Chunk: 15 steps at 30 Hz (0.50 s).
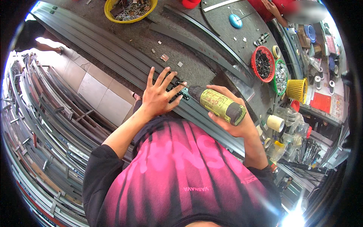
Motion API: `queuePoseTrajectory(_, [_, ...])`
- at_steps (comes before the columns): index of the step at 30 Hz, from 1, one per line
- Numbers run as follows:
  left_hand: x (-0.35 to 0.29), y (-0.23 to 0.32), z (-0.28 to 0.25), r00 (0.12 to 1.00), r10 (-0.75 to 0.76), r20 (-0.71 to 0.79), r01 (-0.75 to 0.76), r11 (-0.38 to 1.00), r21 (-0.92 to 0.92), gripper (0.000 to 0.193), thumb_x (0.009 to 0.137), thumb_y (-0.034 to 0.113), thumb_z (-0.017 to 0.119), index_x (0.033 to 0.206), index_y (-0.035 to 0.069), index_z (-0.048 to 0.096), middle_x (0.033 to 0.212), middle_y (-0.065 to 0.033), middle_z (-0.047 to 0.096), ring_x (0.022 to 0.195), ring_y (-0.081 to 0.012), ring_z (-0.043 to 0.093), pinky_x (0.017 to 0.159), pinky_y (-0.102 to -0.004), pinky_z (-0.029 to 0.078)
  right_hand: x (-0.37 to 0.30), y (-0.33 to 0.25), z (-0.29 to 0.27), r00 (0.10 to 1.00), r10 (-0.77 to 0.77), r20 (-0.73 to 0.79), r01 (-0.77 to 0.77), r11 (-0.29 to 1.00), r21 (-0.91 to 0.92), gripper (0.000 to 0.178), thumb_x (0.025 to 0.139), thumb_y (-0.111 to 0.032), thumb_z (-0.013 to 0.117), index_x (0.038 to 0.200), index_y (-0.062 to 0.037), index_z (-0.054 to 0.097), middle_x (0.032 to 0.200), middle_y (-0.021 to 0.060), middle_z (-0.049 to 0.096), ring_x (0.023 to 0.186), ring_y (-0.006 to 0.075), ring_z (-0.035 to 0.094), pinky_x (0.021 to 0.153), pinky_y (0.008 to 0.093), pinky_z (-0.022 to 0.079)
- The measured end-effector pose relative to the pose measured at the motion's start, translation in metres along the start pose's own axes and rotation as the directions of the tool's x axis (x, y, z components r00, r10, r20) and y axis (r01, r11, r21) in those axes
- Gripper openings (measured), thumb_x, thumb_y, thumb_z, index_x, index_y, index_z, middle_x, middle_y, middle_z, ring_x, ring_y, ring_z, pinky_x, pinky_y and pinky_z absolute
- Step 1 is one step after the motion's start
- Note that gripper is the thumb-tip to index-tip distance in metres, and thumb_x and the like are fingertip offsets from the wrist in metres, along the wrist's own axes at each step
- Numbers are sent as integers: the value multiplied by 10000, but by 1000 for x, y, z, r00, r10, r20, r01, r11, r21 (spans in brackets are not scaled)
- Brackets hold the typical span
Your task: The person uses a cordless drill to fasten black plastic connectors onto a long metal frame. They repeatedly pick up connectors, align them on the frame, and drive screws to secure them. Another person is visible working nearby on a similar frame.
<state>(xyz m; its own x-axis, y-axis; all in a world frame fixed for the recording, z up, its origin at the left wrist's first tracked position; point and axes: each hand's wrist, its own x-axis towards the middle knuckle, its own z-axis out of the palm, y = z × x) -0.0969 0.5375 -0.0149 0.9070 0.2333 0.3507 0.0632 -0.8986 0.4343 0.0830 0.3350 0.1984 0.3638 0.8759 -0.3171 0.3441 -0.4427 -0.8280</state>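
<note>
My right hand (242, 126) grips a yellow-green and black cordless drill (219, 104), which lies nearly level, its nose pointing left. A small dark and pale-green fitting (184, 93) sits on the long grey metal profiles (113, 51), right by the drill's tip. My left hand (160, 92) rests palm down over the profiles with its fingers spread. Its index finger and thumb reach the fitting's near end; whether they press on it I cannot tell. The drill's bit is hard to make out.
Beyond the profiles, a carpeted worktop holds a yellow basin (130, 19) of small metal parts, a red basket (262, 64), a green basket (280, 77), a blue mouse-shaped object (235, 21) and loose strips. Racked metal lengths (45, 132) fill the left. Another person (278, 13) is at far right.
</note>
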Motion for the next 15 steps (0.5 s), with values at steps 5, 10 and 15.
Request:
queuePoseTrajectory(5, [0,-4,1,1000,-3,-5,3,999,-45,562,915,499,848,1458,361,807,1621,-108,644,1629,-366,507,1376,-767,224,35,-30,-18,985,-31,168,44,996,-72,756,889,-34,858,1609,-32,625,1334,175,805,1204,259,817,1064,357,588])
queuePoseTrajectory(10, [-2,-5,5,1000,-18,12,18,998,-67,613,890,509,861,1481,361,791,1633,-119,641,1643,-365,499,1376,-781,223,63,-56,-29,952,70,299,-18,985,-174,798,843,-70,864,1602,-18,624,1306,217,823,1211,414,814,1003,382,616])
queuePoseTrajectory(15, [-2,-6,4,999,-33,3,33,994,-100,622,884,498,865,1483,350,795,1622,-112,659,1644,-351,510,1386,-770,219,88,-74,-31,906,119,406,14,951,-310,844,803,-82,881,1604,-38,617,1268,236,819,1176,458,789,975,431,629])
